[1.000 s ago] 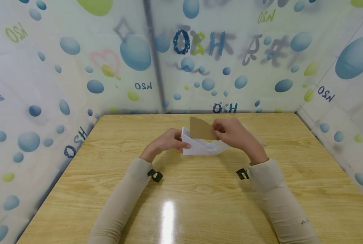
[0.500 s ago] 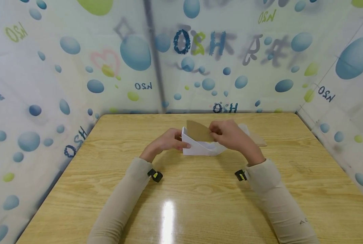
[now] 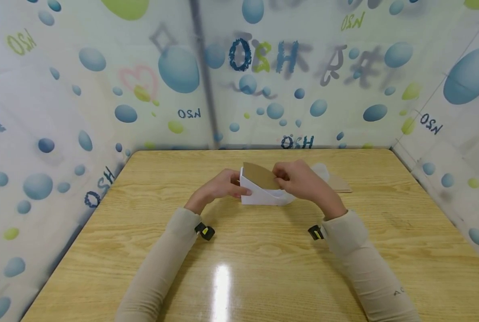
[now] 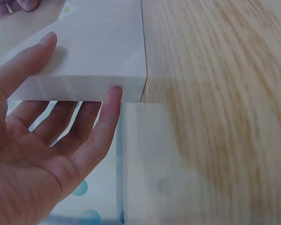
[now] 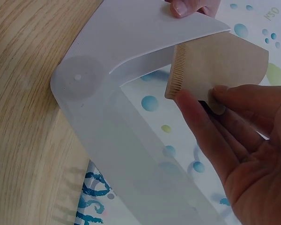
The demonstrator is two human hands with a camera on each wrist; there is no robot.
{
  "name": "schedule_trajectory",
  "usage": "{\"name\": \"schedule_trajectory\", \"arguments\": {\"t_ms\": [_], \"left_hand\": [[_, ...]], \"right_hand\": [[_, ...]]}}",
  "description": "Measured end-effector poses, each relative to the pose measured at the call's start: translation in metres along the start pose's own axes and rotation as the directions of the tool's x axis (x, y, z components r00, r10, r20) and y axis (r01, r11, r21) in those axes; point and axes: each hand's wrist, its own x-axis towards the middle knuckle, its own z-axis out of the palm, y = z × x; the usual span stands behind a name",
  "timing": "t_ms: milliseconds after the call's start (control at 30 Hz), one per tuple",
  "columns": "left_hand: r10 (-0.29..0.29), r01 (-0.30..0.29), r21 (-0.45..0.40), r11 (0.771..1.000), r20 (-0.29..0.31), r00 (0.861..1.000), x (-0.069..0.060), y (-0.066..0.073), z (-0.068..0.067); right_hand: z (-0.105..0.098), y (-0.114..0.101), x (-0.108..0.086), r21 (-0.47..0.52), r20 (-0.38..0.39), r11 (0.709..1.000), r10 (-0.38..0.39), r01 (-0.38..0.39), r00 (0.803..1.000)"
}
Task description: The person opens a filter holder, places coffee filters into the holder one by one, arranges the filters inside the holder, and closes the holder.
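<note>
Working at a pale wood-grain counter w/ rounded far corners, catching a bright glare streak up front. Facing a printed backdrop w/ blue + green drops and backwards H2O lettering. Wearing beige sleeves w/ small black gadgets at both wrists, fwiw.

Keeping a white box abt mid-counter L-to-R, toward the far side. Running its long axis L-R, pointing the tall end L, sloping down to the R. Sporting a see-through flap at the low end, partly hidden in head view. Having a tan paper sheet standing on edge partly inside the box, curved side up, long axis going approx L-R and dipping R. Showing its crimped edge only in right wrist view. Also having more tan paper lying flat R of the box.

Clamping left fingers on the box's tall end, spreading them w/ gaps btwn, resting the thumb on the near face. Pinching the sheet btwn thumb and right fingers, no gap there, touching nr the crimped edge.
</note>
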Motion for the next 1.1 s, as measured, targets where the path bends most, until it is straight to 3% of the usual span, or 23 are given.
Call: {"name": "schedule_trajectory", "arguments": {"t_ms": [1100], "left_hand": [[0.004, -0.004, -0.018, 1.000, 0.012, 1.000, 0.000, 0.000, 0.000]], "right_hand": [[0.016, 0.000, 0.006, -0.032, 0.043, 0.999, -0.009, 0.010, 0.999]]}}
